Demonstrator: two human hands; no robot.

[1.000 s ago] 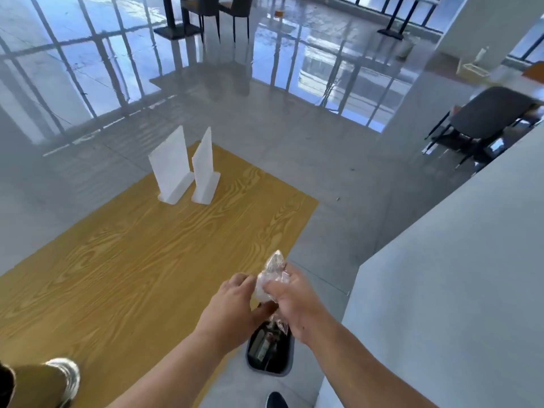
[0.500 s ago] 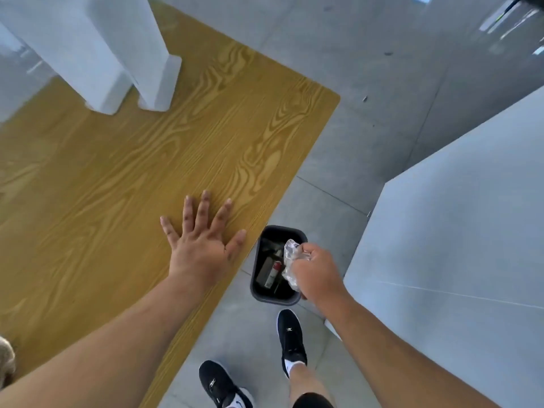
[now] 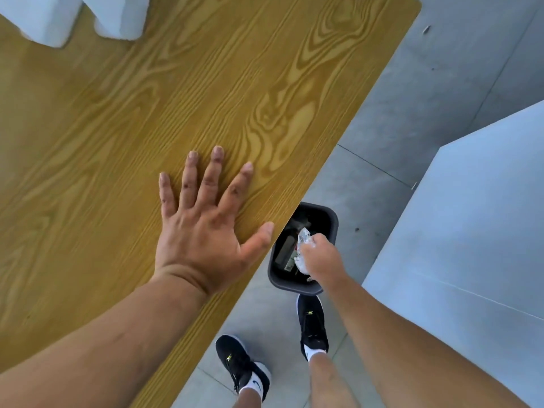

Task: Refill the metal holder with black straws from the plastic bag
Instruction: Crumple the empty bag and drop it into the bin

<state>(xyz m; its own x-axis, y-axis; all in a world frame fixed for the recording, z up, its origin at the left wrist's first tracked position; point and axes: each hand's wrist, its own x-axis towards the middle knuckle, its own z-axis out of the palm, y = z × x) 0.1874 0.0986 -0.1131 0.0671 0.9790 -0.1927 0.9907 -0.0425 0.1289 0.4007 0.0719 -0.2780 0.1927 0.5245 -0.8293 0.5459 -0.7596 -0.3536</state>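
Note:
My right hand (image 3: 319, 259) grips a crumpled clear plastic bag (image 3: 302, 248) just above the open top of a small dark bin (image 3: 331, 223) on the floor. My left hand (image 3: 206, 228) lies flat with spread fingers on the yellow wooden table (image 3: 176, 98), close to its right edge. No straws and no metal holder are in view.
The bin holds some rubbish and stands beside the table's edge. Two white sign stands (image 3: 88, 16) sit at the table's far left. A white counter (image 3: 471, 231) rises on the right. My two feet in black shoes (image 3: 312, 322) stand on the grey floor between table and counter.
Both hands held the crumpled bag a second ago. The left hand then let go and settled flat on the table, and the right hand lowered the bag over the bin as my view tilted down.

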